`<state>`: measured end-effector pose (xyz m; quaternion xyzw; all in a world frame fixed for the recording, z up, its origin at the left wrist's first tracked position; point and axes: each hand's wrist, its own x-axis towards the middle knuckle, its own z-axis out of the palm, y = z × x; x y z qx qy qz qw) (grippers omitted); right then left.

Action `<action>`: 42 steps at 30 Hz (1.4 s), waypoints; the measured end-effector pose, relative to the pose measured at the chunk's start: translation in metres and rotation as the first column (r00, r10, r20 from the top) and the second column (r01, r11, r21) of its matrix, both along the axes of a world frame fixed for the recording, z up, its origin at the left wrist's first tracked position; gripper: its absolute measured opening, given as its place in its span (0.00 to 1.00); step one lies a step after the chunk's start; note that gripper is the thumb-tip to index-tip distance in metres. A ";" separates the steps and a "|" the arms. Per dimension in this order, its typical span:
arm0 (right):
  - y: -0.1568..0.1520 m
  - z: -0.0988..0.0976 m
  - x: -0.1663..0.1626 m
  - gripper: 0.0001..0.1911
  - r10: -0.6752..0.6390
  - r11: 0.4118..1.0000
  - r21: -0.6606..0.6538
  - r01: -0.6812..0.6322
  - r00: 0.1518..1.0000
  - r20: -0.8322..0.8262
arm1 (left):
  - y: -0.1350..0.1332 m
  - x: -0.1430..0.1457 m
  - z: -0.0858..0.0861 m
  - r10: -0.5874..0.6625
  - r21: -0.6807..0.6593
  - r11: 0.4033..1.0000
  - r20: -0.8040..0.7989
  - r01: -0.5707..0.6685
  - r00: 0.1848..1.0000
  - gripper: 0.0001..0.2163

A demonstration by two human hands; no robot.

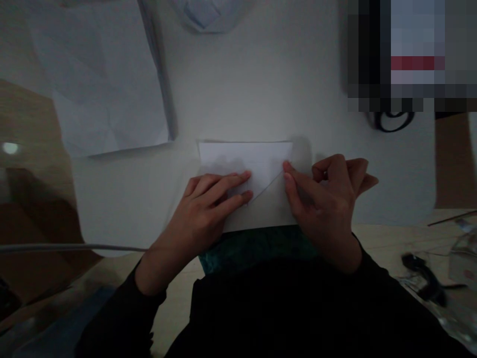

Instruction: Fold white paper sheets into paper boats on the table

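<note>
A small sheet of white paper (pixel 257 155) lies on the white table in front of me, its lower right corner folded in along a slanting edge. My left hand (pixel 208 204) rests palm down over the paper's lower left part, its fingers stretched out and pressing on the sheet. At the right end of the slanting edge, my right hand (pixel 328 191) pinches the paper between thumb and index finger. The other fingers of that hand are bent and held off the table. Part of the sheet's left side is hidden under my left hand.
Large creased white sheets (pixel 112 84) lie at the table's (pixel 257 89) left. A clear round container (pixel 208 15) with something pale inside stands at the far edge. Black loops like scissor handles (pixel 395 122) lie at right, below a blurred-out area. A grey cable (pixel 74 247) crosses at left.
</note>
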<state>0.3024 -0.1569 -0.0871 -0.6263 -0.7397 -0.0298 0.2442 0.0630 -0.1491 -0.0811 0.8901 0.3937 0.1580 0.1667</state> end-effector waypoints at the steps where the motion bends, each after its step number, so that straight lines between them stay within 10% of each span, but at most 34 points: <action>1: -0.003 -0.001 -0.002 0.08 0.030 1.000 0.001 -0.030 1.000 -0.002 | 0.001 0.000 0.001 0.000 -0.009 1.000 0.001 0.000 1.000 0.18; 18: -0.028 -0.003 -0.024 0.06 0.663 0.743 0.045 -0.668 0.743 0.087 | -0.001 0.003 0.006 0.031 -0.065 0.997 -0.008 -0.031 0.999 0.16; 25: -0.017 -0.007 -0.020 0.10 0.385 0.922 0.026 -0.387 0.906 -0.176 | -0.006 0.005 0.005 0.055 -0.057 0.997 -0.003 -0.055 0.998 0.17; 42: 0.023 -0.003 0.013 0.12 0.167 0.985 -0.029 -0.167 0.985 -0.033 | -0.032 0.019 0.001 0.083 0.128 0.989 -0.108 -0.069 0.991 0.19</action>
